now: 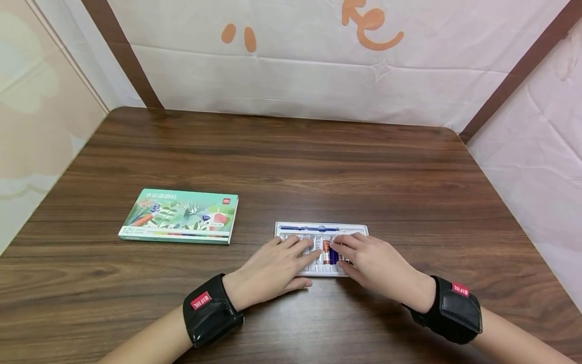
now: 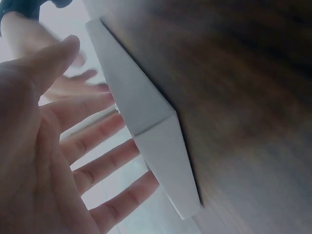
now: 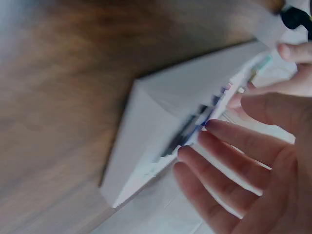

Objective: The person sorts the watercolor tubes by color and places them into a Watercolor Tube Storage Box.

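A shallow white tray (image 1: 327, 274) of paint tubes lies on the table in front of me. Among its tubes are an orange-red paint tube (image 1: 326, 252) and a dark purple paint tube (image 1: 334, 256). A blue paintbrush (image 1: 309, 229) lies along the tray's far side. My left hand (image 1: 277, 265) spreads over the tray's left part, fingers fairly straight and the thumb near the front edge. Over the right part, my right hand (image 1: 379, 263) rests its lightly bent fingertips at the tubes. Both hands hide many tubes. The wrist views show the tray's pale side wall (image 2: 144, 97) under the left fingers.
A green paint box (image 1: 179, 216) with a plant picture lies flat to the left of the tray. The brown wooden table (image 1: 291, 167) runs back to a pale printed curtain (image 1: 309, 86). Each wrist wears a black band (image 1: 212, 311).
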Demonstrator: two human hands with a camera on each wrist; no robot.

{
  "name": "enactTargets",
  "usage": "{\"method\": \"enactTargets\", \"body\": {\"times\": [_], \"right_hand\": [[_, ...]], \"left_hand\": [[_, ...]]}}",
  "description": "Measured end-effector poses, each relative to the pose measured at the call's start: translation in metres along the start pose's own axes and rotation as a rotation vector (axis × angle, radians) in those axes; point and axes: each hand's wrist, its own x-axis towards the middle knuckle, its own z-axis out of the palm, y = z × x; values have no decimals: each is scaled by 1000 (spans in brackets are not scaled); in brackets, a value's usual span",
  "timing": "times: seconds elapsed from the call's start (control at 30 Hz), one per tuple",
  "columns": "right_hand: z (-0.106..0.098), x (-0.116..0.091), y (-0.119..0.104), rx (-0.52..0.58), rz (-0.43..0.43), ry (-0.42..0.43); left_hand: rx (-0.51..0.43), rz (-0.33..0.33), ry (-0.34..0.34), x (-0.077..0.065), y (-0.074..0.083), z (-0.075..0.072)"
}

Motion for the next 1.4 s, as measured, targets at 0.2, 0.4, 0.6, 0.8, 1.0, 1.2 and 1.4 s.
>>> {"method": "enactTargets", "body": {"times": [0.2, 0.4, 0.6, 0.8, 1.0, 1.2, 1.4], "right_hand": [[5, -9, -6, -91, -9, -32], [3, -5, -2, 23, 27, 11], [-3, 29, 20, 158, 280, -55], [-12, 57, 26, 229, 421, -401], [-15, 64, 27, 328, 485, -512], [-9, 57, 36, 416, 351, -452], [-1, 46, 42, 377, 331, -344]], "left_hand": [[-17, 2, -25, 2, -1, -2], [-48, -9, -87, 8, 2, -9], [-105, -47, -167, 7, 0, -14], [-71, -22, -136, 9, 4, -12], [42, -5, -119, 18, 10, -14], [96, -7, -114, 21, 13, -15], [101, -8, -100, 23, 14, -14]]}}
